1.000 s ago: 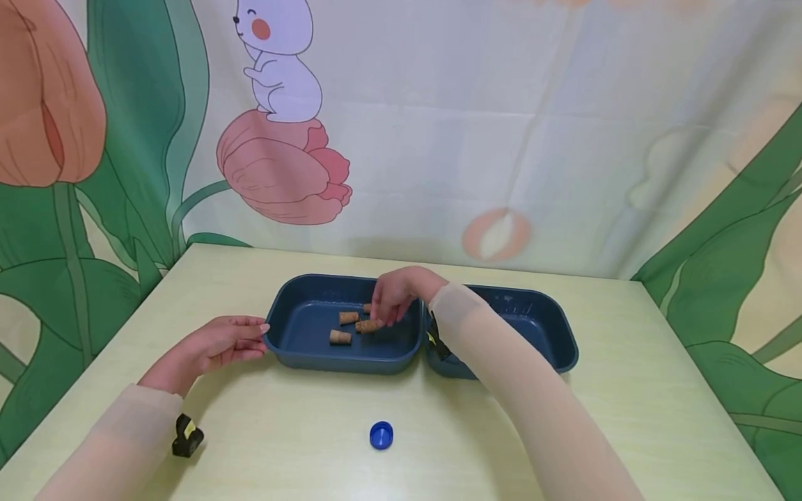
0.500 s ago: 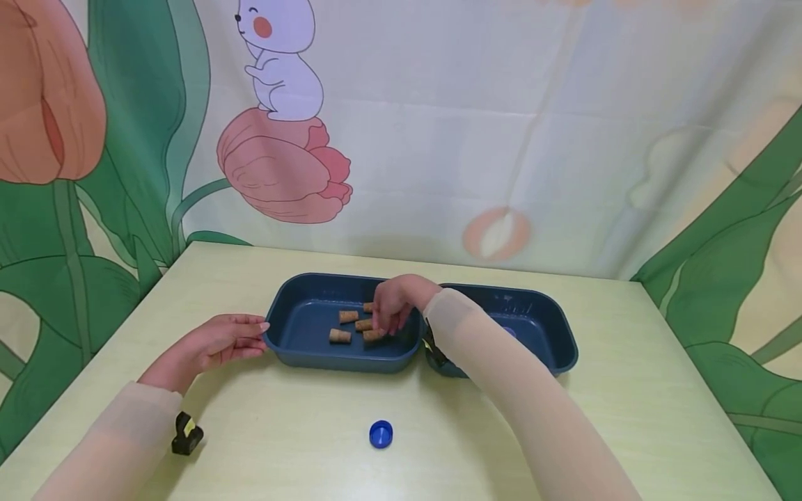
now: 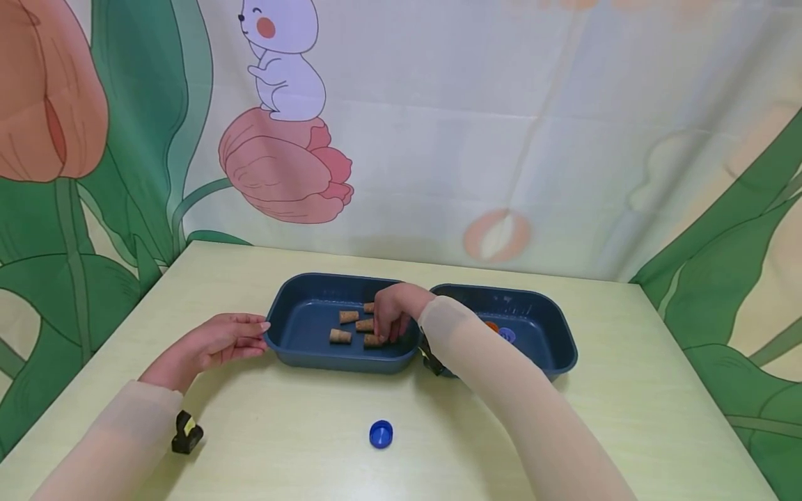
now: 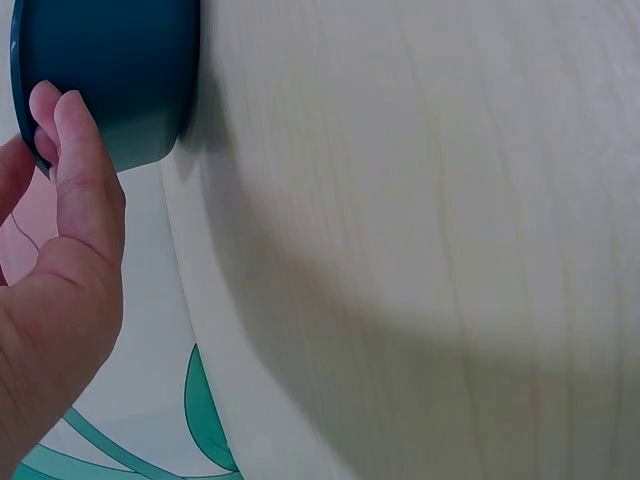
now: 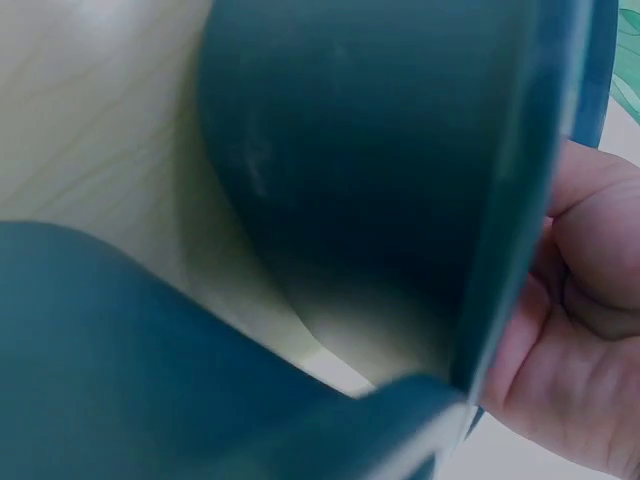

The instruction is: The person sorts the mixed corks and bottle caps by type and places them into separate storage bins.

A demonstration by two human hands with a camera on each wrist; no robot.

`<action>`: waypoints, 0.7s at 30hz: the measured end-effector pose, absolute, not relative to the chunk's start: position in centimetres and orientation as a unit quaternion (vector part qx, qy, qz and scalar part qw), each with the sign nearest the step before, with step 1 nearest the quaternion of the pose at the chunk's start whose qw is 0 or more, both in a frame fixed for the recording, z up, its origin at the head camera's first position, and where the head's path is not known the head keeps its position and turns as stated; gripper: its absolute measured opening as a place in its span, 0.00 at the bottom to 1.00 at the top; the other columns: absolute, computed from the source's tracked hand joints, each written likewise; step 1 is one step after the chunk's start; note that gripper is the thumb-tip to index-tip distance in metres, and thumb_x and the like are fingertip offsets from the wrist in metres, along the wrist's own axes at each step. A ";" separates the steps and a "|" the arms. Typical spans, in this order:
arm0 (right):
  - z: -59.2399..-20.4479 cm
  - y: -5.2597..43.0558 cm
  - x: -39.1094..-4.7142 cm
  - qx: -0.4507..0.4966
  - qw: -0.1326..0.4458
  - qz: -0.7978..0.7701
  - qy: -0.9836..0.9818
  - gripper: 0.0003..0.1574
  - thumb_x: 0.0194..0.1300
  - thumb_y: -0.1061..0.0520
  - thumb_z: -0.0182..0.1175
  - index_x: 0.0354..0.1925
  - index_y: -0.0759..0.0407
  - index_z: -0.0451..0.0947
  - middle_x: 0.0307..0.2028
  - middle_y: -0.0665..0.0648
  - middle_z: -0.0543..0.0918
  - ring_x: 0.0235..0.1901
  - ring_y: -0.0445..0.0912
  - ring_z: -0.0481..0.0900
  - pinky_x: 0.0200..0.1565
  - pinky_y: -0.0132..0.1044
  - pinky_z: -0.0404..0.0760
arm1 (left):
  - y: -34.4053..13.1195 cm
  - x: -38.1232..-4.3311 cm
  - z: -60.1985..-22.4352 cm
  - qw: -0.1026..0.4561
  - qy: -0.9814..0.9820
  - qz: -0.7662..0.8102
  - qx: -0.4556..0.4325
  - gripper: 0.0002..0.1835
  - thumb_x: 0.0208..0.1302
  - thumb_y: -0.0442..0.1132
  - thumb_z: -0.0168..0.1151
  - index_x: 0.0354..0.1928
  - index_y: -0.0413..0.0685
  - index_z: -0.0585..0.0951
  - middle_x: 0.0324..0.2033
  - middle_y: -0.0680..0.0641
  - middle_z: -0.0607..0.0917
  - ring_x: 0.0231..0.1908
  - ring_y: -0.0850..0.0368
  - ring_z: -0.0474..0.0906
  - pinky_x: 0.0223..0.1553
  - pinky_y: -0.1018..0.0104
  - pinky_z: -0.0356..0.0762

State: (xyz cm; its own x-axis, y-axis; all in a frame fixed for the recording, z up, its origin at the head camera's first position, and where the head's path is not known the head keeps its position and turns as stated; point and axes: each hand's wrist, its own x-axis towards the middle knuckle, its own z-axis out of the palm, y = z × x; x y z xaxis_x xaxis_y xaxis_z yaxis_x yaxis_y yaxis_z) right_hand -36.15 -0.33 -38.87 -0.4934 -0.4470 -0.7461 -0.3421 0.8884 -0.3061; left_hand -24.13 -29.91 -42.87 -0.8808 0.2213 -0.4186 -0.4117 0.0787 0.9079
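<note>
My left hand [image 3: 228, 341] holds the left end of a dark blue bin [image 3: 307, 355], thumb and fingers at its rim; in the left wrist view, fingers [image 4: 85, 180] lie along the outside of the bin wall. My right hand [image 3: 392, 311] reaches down into this bin, fingertips pinching a brown cork [image 3: 372, 341] low over the bin floor. Several other corks lie near it, among them a pale cork [image 3: 340, 337] and a darker cork [image 3: 348, 317]. The right wrist view shows the hand [image 5: 590, 300] behind the bin wall, with the cork hidden.
A second blue bin [image 3: 567, 348] stands close against the right side of the first, partly covered by the right sleeve. Inside it are an orange cap [image 3: 492, 325] and a purple-blue cap [image 3: 507, 335]. A blue bottle cap [image 3: 381, 434] lies on the table in front.
My right hand has lowered and moved slightly toward the front of the bin, bringing a cork to the front of the others. The caps in the right bin have come into view. The left hand stays.
</note>
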 end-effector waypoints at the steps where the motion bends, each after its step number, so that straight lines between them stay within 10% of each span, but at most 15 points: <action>1: -38.9 -0.4 -36.2 -0.227 0.449 -0.060 0.862 0.15 0.73 0.61 0.61 0.54 0.64 0.83 0.59 0.63 0.85 0.52 0.50 0.87 0.55 0.37 0.87 | -29.9 -24.1 -42.9 0.234 0.696 0.675 -0.069 0.05 0.77 0.38 0.56 0.49 0.45 0.77 0.28 0.54 0.88 0.31 0.64 0.86 0.40 0.72 0.89; 21: -38.4 -0.5 -35.6 -0.231 0.446 -0.055 0.863 0.17 0.74 0.62 0.60 0.58 0.64 0.82 0.62 0.63 0.83 0.61 0.53 0.83 0.62 0.39 0.84 | -30.0 -24.1 -43.0 0.232 0.699 0.673 -0.069 0.04 0.77 0.38 0.56 0.47 0.47 0.78 0.28 0.55 0.88 0.31 0.64 0.86 0.41 0.72 0.89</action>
